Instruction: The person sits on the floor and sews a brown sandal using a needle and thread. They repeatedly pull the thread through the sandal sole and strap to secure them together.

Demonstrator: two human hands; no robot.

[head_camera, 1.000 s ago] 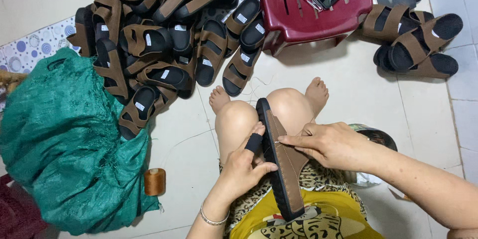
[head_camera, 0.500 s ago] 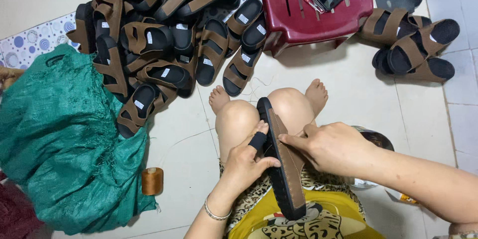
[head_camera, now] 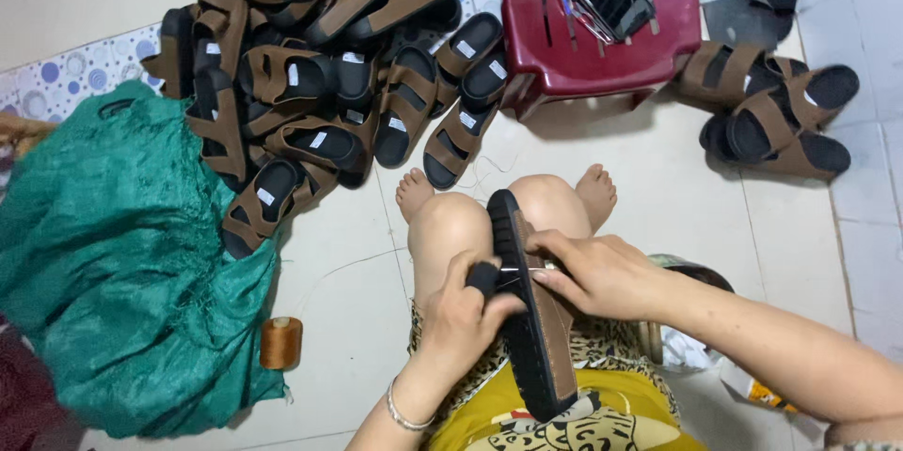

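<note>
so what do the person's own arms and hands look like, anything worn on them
Both arms are bare, with no sleeves or gloves in view. The left hand has a thin silver-coloured bangle around the wrist. The right hand shows no ring, watch or band, and its forearm is bare to the edge of the picture. Fingernails are short, with no clear polish visible.

Heap of brown sandals [head_camera: 310, 94], green sack [head_camera: 113, 263], maroon plastic stool [head_camera: 602, 37], thread spool [head_camera: 280, 342]

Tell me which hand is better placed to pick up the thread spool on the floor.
Probably the left hand. The spool stands on the person's left, nearer that hand. The right hand lies across the sandal, farther away.
</note>
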